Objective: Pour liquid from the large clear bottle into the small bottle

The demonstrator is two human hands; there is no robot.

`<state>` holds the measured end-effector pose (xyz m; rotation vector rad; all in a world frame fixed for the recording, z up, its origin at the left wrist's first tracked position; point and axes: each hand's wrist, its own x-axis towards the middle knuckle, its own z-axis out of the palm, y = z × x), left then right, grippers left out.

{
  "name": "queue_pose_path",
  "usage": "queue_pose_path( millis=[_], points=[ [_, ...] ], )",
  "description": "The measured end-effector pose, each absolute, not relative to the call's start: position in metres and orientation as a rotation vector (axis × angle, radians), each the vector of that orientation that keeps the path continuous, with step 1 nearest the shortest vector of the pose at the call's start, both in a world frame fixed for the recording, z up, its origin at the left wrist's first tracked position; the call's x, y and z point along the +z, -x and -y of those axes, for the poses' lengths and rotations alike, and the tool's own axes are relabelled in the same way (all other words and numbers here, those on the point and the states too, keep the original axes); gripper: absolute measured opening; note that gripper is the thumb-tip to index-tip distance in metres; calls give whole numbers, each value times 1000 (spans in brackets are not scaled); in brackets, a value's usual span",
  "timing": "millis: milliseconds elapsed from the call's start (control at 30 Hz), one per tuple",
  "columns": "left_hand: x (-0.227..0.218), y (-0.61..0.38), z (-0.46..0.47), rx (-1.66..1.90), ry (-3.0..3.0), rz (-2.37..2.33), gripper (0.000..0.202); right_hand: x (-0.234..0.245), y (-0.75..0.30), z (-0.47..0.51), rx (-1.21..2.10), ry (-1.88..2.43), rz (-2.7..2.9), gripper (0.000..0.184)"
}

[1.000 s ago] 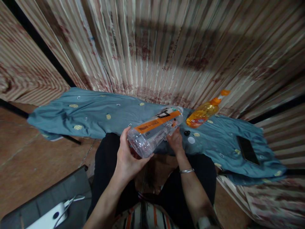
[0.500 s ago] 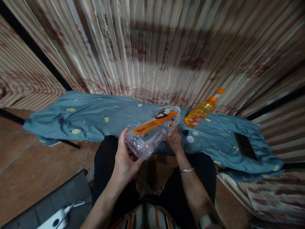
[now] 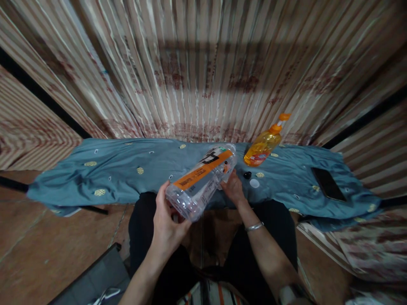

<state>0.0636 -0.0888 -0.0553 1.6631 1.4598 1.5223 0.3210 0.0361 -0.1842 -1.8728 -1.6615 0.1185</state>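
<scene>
A large clear plastic bottle (image 3: 203, 180) with an orange, grey and black label lies tilted between my hands, just above the cloth. My left hand (image 3: 168, 218) is wrapped round its near-left end. At the far-right end, my right hand (image 3: 233, 188) grips the bottle from below; some of its fingers are hidden behind the plastic. Right of that hand, a small black cap (image 3: 247, 175) and a white disc (image 3: 254, 183) rest on the cloth. Beyond them stands a pump bottle (image 3: 262, 148) of amber liquid with an orange top.
A blue-grey cloth (image 3: 117, 165) with pineapple prints covers the narrow table. Towards its right end lies a black phone (image 3: 328, 184). Striped curtains (image 3: 190, 76) hang behind. At lower left a dark grey surface (image 3: 95, 275) carries a white cable (image 3: 108, 294).
The camera view has shifted slightly. Both hands keep their hold on the clear bottle, and its pose is almost the same. Nothing on the cloth has moved.
</scene>
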Motion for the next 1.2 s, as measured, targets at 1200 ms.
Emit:
queue_pose_path(
  millis=[1200],
  points=[
    [-66, -59, 85, 1671, -1846, -1499, 96, -180, -324, -34, 194, 1795, 1616, 64]
  ],
)
